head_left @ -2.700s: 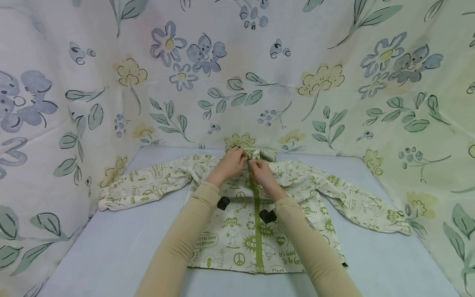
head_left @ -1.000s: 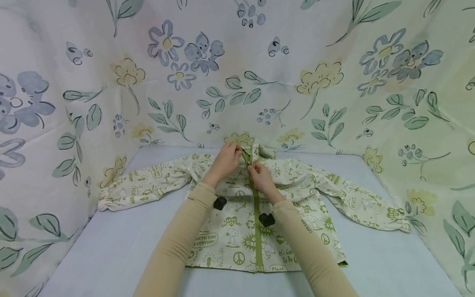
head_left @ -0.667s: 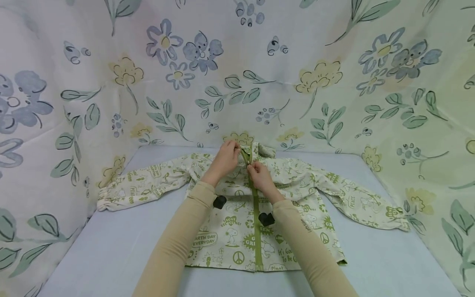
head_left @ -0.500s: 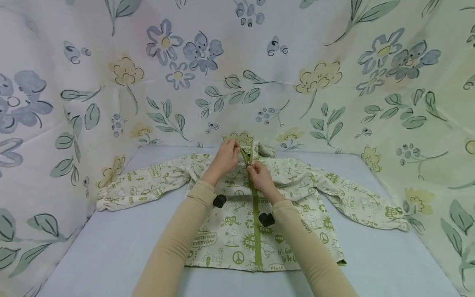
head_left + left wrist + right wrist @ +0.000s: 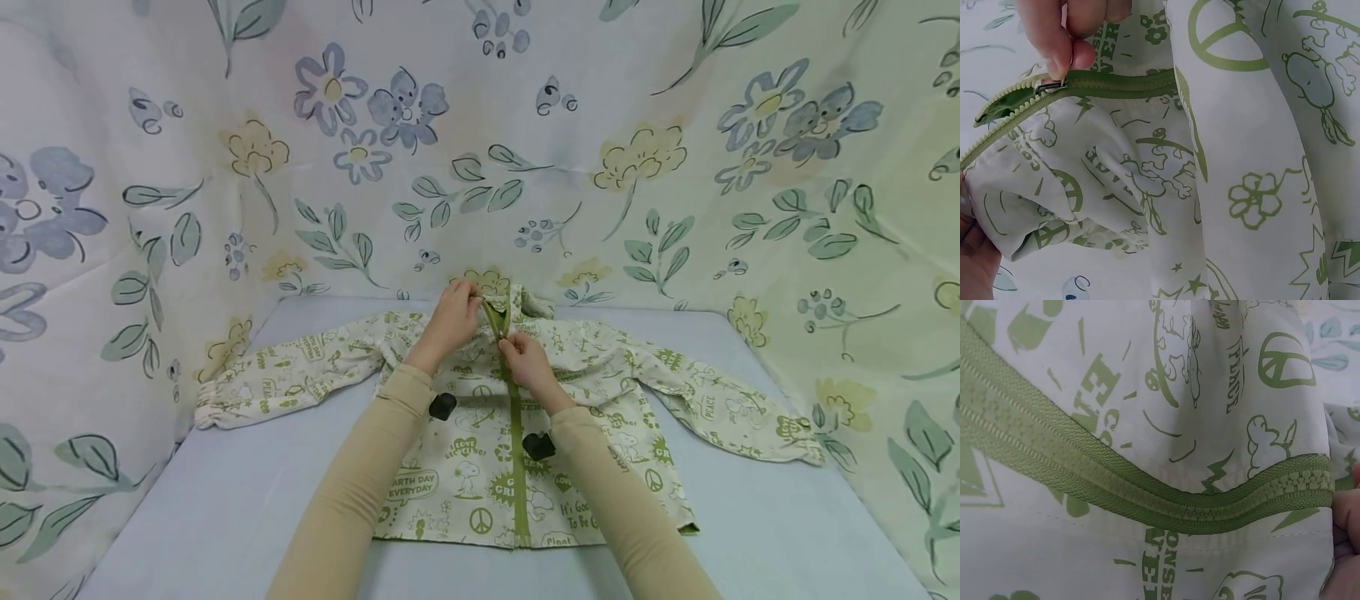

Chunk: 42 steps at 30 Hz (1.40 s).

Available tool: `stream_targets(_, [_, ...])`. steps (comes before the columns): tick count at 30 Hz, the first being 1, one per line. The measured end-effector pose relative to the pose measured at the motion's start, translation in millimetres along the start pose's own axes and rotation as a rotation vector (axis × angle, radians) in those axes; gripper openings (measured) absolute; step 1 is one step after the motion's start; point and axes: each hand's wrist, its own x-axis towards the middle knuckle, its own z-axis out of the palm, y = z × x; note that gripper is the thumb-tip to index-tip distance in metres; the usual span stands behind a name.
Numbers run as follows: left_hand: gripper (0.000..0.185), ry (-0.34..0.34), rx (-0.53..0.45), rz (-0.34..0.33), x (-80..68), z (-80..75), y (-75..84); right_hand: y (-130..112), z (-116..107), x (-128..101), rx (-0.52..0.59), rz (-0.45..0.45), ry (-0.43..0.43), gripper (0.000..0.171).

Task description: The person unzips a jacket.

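A white jacket (image 5: 468, 475) with green print lies front up, sleeves spread, with a green zipper (image 5: 521, 500) down its middle. At the collar, my left hand (image 5: 450, 321) grips one edge of the parted zipper, drawing it to the left. My right hand (image 5: 528, 360) pinches the zipper pull just below the collar. In the left wrist view the slider (image 5: 1049, 87) sits where the teeth part, under the right thumb and finger. Below it the teeth are joined. The right wrist view shows the joined zipper (image 5: 1197, 512) bending toward the right hand (image 5: 1345, 544) at the edge.
The jacket rests on a pale table (image 5: 225, 500). Flower-printed cloth (image 5: 480, 125) hangs behind and at both sides. The left sleeve (image 5: 292, 379) and right sleeve (image 5: 738, 417) reach out toward the table's sides. Small black wrist devices (image 5: 538, 446) hang over the jacket front.
My left hand has moved left from the right hand, pulling the collar edge aside. The right hand has come slightly down with the zipper pull, and the zipper top has parted.
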Motion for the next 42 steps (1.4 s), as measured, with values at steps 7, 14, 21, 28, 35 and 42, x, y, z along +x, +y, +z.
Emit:
stream_targets(7, [0.020,0.032,-0.008,0.004,-0.4,-1.3,0.4,3.3,-0.9,-2.0,-0.004,0.006,0.005,0.033])
stream_targets(14, [0.021,0.035,-0.006,-0.005,0.2,-3.5,0.6,5.1,-2.5,-4.7,0.018,0.030,-0.016,0.034])
stream_targets(21, [0.016,0.046,-0.096,-0.008,-1.7,-6.7,1.4,4.5,-4.3,-7.5,0.022,0.030,-0.020,0.034])
stream_targets(28, [0.013,0.090,-0.211,-0.065,-3.1,-4.5,-3.5,4.1,-5.1,-11.1,0.048,0.044,-0.029,0.033])
stream_targets(35, [0.018,0.106,-0.284,-0.106,-4.7,-4.2,-7.9,8.7,-6.4,-11.8,0.042,0.061,-0.038,0.034])
stream_targets(42, [0.019,0.119,-0.304,-0.117,-6.1,-5.6,-8.5,12.3,-8.5,-12.8,0.080,0.112,-0.081,0.035])
